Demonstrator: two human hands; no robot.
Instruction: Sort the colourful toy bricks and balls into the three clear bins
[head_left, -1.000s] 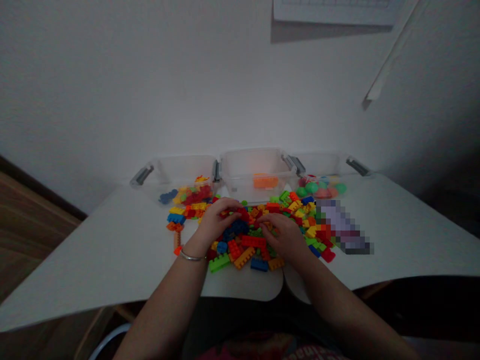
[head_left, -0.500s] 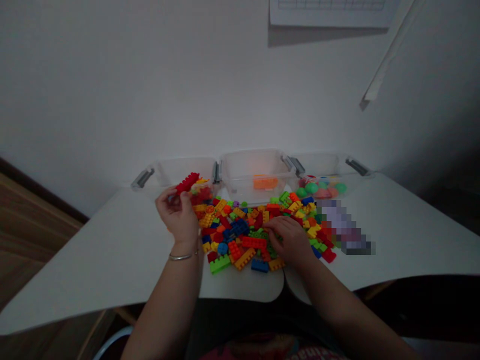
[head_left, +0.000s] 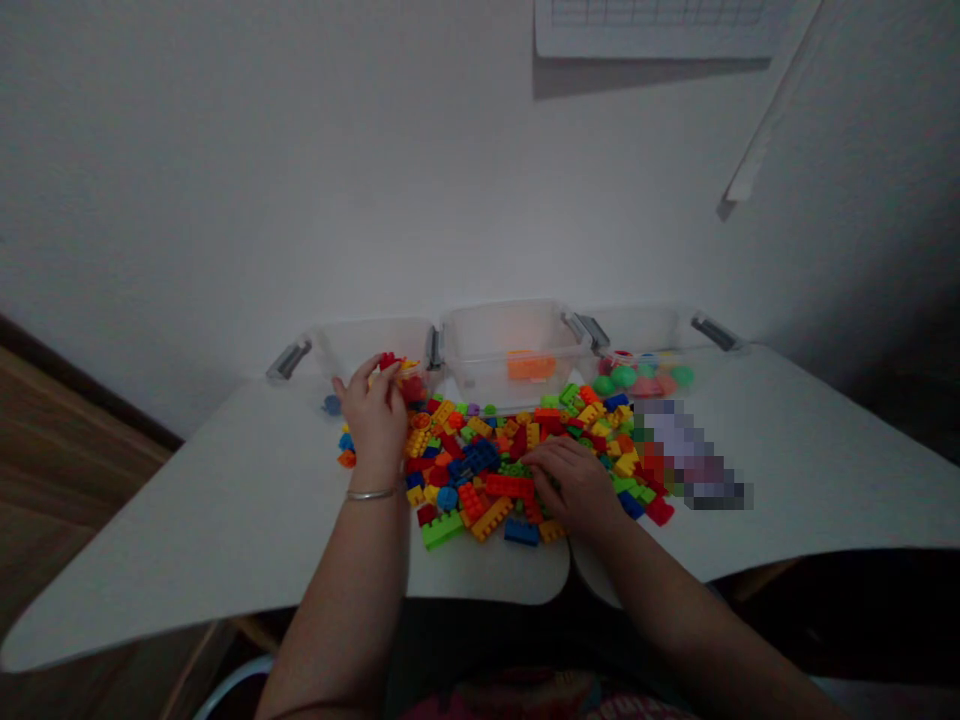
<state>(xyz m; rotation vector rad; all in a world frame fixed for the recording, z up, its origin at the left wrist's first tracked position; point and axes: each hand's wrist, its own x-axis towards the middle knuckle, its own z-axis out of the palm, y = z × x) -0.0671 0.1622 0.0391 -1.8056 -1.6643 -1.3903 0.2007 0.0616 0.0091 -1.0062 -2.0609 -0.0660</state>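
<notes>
My left hand (head_left: 371,412) is over the front of the left clear plastic box, its fingers apart. A red toy brick (head_left: 388,359) shows just beyond its fingertips, among red and yellow pieces (head_left: 412,385) in that box. I cannot tell whether the fingertips still touch the brick. My right hand (head_left: 577,482) rests on the right part of a heap of coloured building bricks (head_left: 469,460). Its fingers reach left over green bricks (head_left: 515,468), slightly bent, with the thumb below them. No brick shows in its grasp, though the fingertips are partly hidden.
Three clear boxes stand along the wall: the left box (head_left: 367,335), a middle box (head_left: 502,320) with an orange piece (head_left: 530,365), and a right box (head_left: 637,325) with coloured balls (head_left: 624,377). A pixelated object (head_left: 690,450) lies right of the heap on the white table (head_left: 247,510).
My left hand has moved slightly right and turned over the left box, its fingers spreading from the red brick, which is now lower among the box's pieces. My right hand has hardly moved.
</notes>
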